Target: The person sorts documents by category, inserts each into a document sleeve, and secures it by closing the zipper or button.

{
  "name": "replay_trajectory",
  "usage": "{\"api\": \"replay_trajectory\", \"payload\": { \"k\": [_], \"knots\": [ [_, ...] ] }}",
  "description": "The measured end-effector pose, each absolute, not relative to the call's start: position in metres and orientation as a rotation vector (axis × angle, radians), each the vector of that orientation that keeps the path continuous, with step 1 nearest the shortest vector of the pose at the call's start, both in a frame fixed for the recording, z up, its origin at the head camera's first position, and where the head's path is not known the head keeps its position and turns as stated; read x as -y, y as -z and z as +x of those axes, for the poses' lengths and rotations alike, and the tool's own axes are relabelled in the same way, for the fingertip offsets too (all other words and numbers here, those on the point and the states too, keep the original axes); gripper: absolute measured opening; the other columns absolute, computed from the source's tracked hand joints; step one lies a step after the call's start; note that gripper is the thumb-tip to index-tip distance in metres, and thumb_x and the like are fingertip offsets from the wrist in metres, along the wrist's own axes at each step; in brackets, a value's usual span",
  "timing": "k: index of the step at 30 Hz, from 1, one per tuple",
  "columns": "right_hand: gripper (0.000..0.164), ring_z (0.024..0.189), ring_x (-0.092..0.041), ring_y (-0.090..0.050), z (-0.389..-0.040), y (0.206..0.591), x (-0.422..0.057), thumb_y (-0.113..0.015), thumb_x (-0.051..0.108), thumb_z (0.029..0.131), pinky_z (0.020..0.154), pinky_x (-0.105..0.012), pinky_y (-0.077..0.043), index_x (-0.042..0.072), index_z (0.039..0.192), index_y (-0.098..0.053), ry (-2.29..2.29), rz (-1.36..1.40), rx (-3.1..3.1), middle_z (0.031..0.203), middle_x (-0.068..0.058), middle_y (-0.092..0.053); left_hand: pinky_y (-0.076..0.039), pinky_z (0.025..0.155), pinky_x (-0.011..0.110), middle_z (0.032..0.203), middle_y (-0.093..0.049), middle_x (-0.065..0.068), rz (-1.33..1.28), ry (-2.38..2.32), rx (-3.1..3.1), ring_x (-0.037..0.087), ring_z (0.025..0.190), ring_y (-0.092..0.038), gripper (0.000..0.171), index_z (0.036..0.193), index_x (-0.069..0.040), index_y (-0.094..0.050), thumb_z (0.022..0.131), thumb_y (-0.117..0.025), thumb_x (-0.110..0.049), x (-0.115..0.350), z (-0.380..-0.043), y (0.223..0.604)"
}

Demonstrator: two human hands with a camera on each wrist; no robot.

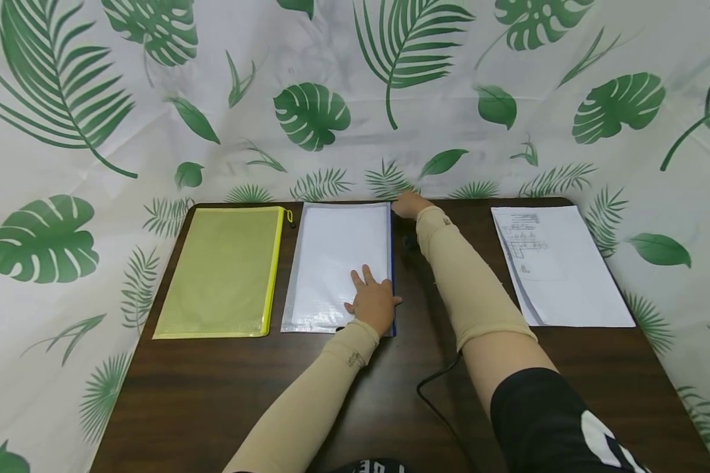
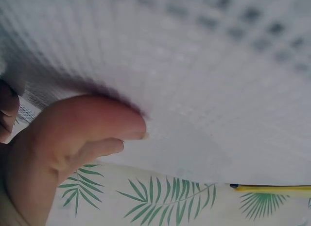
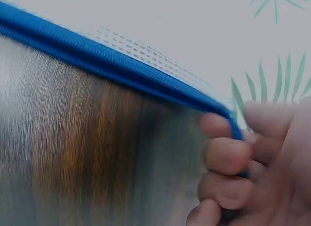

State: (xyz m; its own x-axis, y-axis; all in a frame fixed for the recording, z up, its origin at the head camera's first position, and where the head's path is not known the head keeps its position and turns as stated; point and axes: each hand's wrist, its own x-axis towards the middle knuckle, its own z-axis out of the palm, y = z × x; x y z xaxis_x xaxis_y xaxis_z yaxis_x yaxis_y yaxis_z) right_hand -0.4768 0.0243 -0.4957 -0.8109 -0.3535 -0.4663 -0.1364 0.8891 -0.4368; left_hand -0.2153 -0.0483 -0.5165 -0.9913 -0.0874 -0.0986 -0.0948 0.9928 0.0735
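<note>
A clear mesh zipper pouch (image 1: pixel 331 256) with white paper showing through it lies on the table, its blue zipper (image 3: pixel 112 63) along the right edge. My left hand (image 1: pixel 374 303) rests on the pouch's lower right part with its fingers spread; the left wrist view shows the thumb (image 2: pixel 97 119) against the mesh. At the pouch's far right corner, my right hand (image 1: pixel 410 205) grips the blue zipper pull (image 3: pixel 235 129) with curled fingers. The zipper's slider is hidden by the fingers.
On the left lies a yellow zipper pouch (image 1: pixel 221 269). A stack of papers (image 1: pixel 568 276) with printing on the top sheet lies on the right. A black cable (image 1: pixel 434 401) runs below the right arm over the dark wooden table (image 1: pixel 213 394). Leaf-patterned cloth (image 1: pixel 231 131) hangs behind.
</note>
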Motion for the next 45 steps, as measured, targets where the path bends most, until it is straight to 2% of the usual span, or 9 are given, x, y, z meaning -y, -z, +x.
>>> {"api": "replay_trajectory", "payload": {
  "k": [2,5,11,15,18,22,26,34,45],
  "knots": [
    [0.033,0.068,-0.021,-0.058,-0.475,0.498,-0.027,-0.043,0.018,0.101,0.063,-0.033,-0.050,-0.005,0.095,-0.066,0.712,-0.248,-2.405,0.087,-0.014,-0.066,-0.057,0.055,0.044,0.148,-0.038,0.025,-0.135,-0.088,-3.035,0.048,0.135,-0.036,0.050,0.123,-0.019,-0.066,0.091,-0.053,-0.056,0.047,-0.214,0.518],
    [0.024,0.053,-0.011,-0.059,-0.471,0.499,-0.032,-0.050,0.011,0.100,0.054,-0.025,-0.051,-0.006,0.100,-0.067,1.007,-0.060,-2.204,0.069,-0.007,-0.067,-0.057,0.054,0.045,0.149,-0.036,0.025,-0.137,-0.074,-3.018,0.048,0.136,-0.034,0.051,0.125,-0.019,-0.064,0.092,-0.051,-0.056,0.046,-0.213,0.520],
    [0.031,0.074,-0.020,-0.070,-0.470,0.497,-0.046,-0.050,0.013,0.101,0.068,-0.025,-0.057,-0.007,0.124,-0.055,1.334,0.233,-1.787,0.087,-0.015,-0.069,-0.056,0.054,0.046,0.151,-0.033,0.025,-0.133,-0.090,-2.998,0.048,0.137,-0.032,0.052,0.124,-0.017,-0.063,0.092,-0.050,-0.056,0.045,-0.213,0.519],
    [0.031,0.087,-0.025,-0.071,-0.470,0.497,-0.052,-0.050,0.013,0.101,0.086,-0.031,-0.054,-0.006,0.124,-0.054,1.415,0.274,-1.639,0.096,-0.019,-0.068,-0.058,0.060,0.045,0.149,-0.035,0.027,-0.113,-0.140,-3.000,0.050,0.135,-0.033,0.052,0.121,-0.013,-0.065,0.092,-0.055,-0.054,0.048,-0.216,0.515],
    [0.029,0.087,-0.025,-0.072,-0.472,0.506,-0.060,-0.051,0.014,0.100,0.084,-0.033,-0.055,-0.006,0.120,-0.057,1.443,0.283,-1.629,0.096,-0.019,-0.069,-0.058,0.070,0.045,0.146,-0.039,0.028,-0.057,-0.175,-2.982,0.052,0.132,-0.037,0.053,0.120,-0.009,-0.067,0.093,-0.054,-0.052,0.050,-0.222,0.512],
    [0.027,0.081,-0.022,-0.072,-0.479,0.522,-0.062,-0.052,0.015,0.100,0.070,-0.030,-0.058,-0.005,0.116,-0.060,1.468,0.254,-1.682,0.091,-0.016,-0.070,-0.057,0.065,0.044,0.113,-0.066,0.023,0.043,-0.203,-2.987,0.041,0.100,-0.064,0.045,0.106,-0.005,-0.070,0.097,-0.053,-0.045,0.063,-0.243,0.502],
    [0.028,0.077,-0.019,-0.072,-0.479,0.532,-0.061,-0.054,0.018,0.100,0.066,-0.028,-0.058,-0.003,0.116,-0.061,1.483,0.247,-1.745,0.088,-0.013,-0.071,-0.055,0.056,0.041,0.081,-0.071,0.012,0.141,-0.224,-3.046,0.028,0.069,-0.069,0.025,0.094,-0.008,-0.067,0.098,-0.054,-0.028,0.085,-0.281,0.491],
    [0.028,0.075,-0.019,-0.072,-0.465,0.533,-0.058,-0.054,0.018,0.099,0.066,-0.028,-0.058,-0.005,0.114,-0.064,1.504,0.233,-1.833,0.089,-0.014,-0.072,-0.047,0.096,0.040,0.117,-0.065,0.016,0.300,-0.528,-3.071,0.032,0.110,-0.060,0.025,0.117,-0.001,-0.062,0.098,-0.046,-0.003,0.112,-0.358,0.494],
    [0.025,0.069,-0.016,-0.071,-0.450,0.525,-0.061,-0.052,0.014,0.100,0.062,-0.025,-0.056,-0.007,0.109,-0.064,1.512,0.114,-1.908,0.087,-0.012,-0.072,-0.029,0.107,0.063,0.155,-0.032,0.009,0.236,-0.433,-2.976,0.032,0.144,-0.023,0.050,0.147,-0.012,-0.036,0.098,-0.038,-0.008,0.096,-0.408,0.523]
  ]
}}
